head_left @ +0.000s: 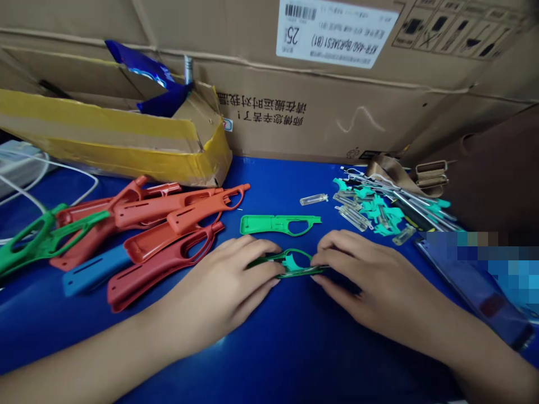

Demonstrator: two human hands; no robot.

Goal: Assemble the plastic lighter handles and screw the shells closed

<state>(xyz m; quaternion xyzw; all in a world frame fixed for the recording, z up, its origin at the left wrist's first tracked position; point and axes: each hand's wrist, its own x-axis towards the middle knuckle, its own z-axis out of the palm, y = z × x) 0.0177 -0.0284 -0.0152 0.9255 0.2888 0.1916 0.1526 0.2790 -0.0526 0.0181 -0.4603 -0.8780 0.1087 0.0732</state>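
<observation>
Between both hands is a green lighter casing half, partly covered by my fingers. Inside it, below the finger loop, sits a teal trigger piece. My left hand pinches the casing's left end, and my right hand grips its right end with thumb and fingers. Just beyond them, a second green casing half lies flat with its hollow side up. A clear plastic fuel tank lies on its own behind that one. Whatever else is inside the held casing is hidden.
Red and orange casing halves and a blue one pile up at left. Teal triggers, clear tanks and metal rods lie at right, near a phone. Cardboard boxes stand behind.
</observation>
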